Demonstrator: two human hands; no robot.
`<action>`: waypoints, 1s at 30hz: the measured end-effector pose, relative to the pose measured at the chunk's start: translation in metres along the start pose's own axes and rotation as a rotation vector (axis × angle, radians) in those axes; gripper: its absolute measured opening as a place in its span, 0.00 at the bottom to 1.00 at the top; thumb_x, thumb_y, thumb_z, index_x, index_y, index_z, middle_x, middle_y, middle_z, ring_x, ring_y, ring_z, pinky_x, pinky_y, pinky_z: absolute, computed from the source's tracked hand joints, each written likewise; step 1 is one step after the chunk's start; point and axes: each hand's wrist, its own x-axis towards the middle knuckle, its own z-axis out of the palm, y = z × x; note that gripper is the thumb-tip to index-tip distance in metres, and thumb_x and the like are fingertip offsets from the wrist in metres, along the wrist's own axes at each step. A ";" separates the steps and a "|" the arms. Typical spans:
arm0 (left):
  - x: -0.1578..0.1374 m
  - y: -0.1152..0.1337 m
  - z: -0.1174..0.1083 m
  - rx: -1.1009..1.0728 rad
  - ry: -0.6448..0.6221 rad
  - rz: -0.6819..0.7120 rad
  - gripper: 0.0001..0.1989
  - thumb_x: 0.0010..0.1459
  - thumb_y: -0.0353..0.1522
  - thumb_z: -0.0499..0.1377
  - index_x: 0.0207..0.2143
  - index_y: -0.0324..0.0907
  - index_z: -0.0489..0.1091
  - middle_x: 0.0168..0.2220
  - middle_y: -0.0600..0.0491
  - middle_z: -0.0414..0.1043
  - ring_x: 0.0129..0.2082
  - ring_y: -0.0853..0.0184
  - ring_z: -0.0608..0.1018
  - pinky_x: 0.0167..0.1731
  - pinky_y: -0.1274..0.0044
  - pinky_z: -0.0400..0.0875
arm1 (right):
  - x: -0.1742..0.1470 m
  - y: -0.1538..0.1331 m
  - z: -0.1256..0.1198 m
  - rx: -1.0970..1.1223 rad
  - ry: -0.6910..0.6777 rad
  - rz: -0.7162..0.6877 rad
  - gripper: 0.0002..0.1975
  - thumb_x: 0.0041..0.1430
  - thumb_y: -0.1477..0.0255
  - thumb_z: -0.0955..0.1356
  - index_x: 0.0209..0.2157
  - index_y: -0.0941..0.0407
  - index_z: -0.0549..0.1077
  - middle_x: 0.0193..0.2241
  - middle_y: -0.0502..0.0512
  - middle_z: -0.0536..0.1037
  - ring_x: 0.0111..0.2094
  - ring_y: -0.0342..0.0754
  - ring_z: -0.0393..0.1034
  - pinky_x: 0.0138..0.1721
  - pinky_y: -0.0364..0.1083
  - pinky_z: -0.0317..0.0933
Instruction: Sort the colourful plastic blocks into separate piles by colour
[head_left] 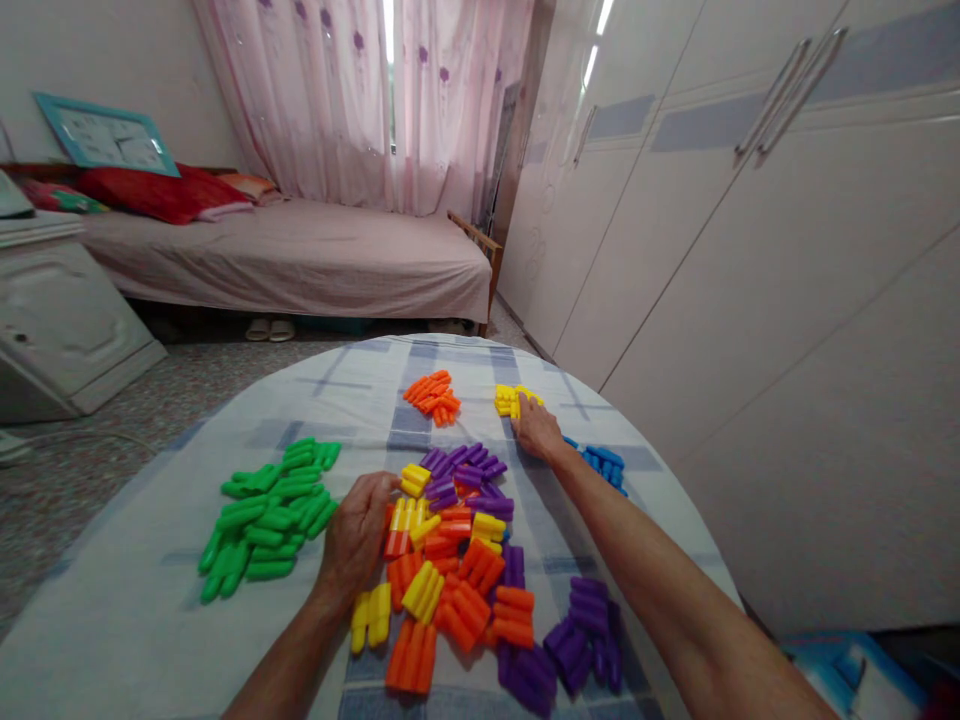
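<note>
Yellow pieces meet the right hand, just right of frame centre.
Left hand is beside the mixed pile; I cannot tell either grip. The right forearm, passing close, might scatter blue pieces.

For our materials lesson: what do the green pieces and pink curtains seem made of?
Green pieces: probably plastic with a smooth, slight sheen, judging by their even colour and rounded ends. Pink curtains: apparently matt fabric, since they hang in soft folds; the fibre can't be told.
</note>
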 end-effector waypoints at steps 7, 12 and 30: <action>-0.001 0.000 0.000 -0.006 -0.005 -0.003 0.22 0.61 0.45 0.43 0.37 0.42 0.70 0.41 0.49 0.73 0.44 0.62 0.74 0.47 0.72 0.65 | -0.032 -0.012 -0.017 0.267 0.141 -0.334 0.24 0.58 0.75 0.61 0.57 0.57 0.62 0.57 0.62 0.65 0.57 0.52 0.57 0.57 0.52 0.52; -0.001 0.000 -0.001 0.026 -0.013 -0.010 0.22 0.61 0.45 0.43 0.37 0.42 0.70 0.41 0.49 0.73 0.43 0.62 0.74 0.46 0.72 0.65 | -0.074 -0.014 -0.019 0.460 -0.085 -0.615 0.19 0.52 0.80 0.64 0.47 0.56 0.72 0.47 0.57 0.73 0.48 0.48 0.67 0.51 0.47 0.58; 0.000 0.002 -0.001 0.059 0.000 -0.016 0.23 0.59 0.45 0.43 0.37 0.41 0.71 0.40 0.48 0.74 0.43 0.61 0.74 0.46 0.72 0.66 | -0.220 0.059 -0.029 0.659 0.074 -0.269 0.11 0.57 0.73 0.63 0.41 0.55 0.73 0.41 0.55 0.75 0.44 0.48 0.69 0.47 0.48 0.62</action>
